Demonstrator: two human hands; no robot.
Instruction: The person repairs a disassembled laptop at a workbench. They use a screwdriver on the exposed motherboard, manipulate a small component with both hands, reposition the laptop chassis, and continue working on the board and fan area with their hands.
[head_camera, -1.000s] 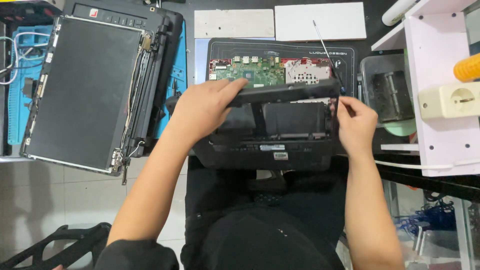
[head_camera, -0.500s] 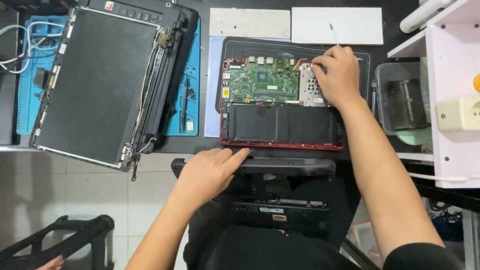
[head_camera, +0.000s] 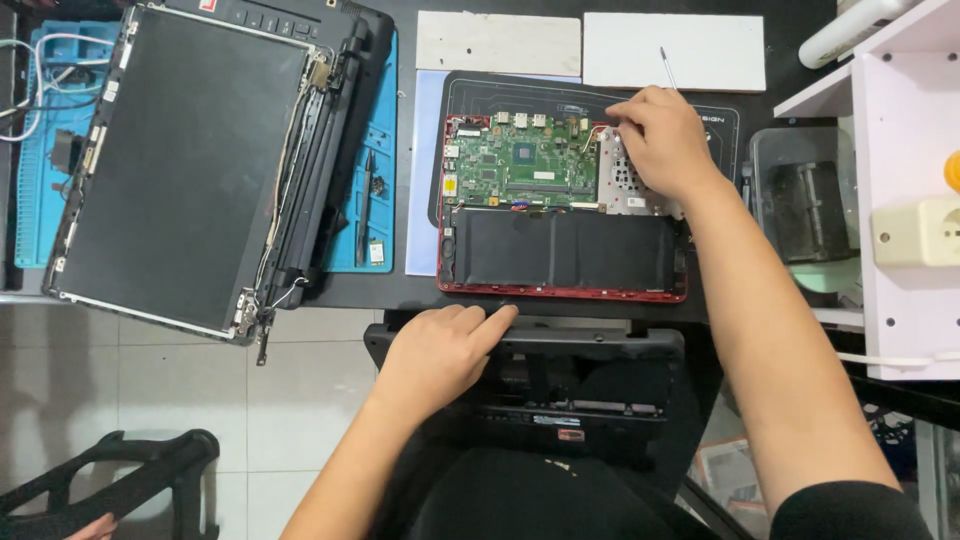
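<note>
My left hand (head_camera: 440, 350) lay flat, fingers loose, on the black bottom cover (head_camera: 560, 385) in my lap, at six o'clock from the opened red laptop base (head_camera: 562, 205). That shell held a green circuit board (head_camera: 520, 165) above a flat black battery (head_camera: 565, 250). My right hand (head_camera: 665, 140) was curled over its one-o'clock corner; I couldn't tell whether it gripped anything. At three o'clock stood a clear tub (head_camera: 800, 205) with something dark inside. Two white rectangular slabs (head_camera: 590, 45) lay at twelve.
</note>
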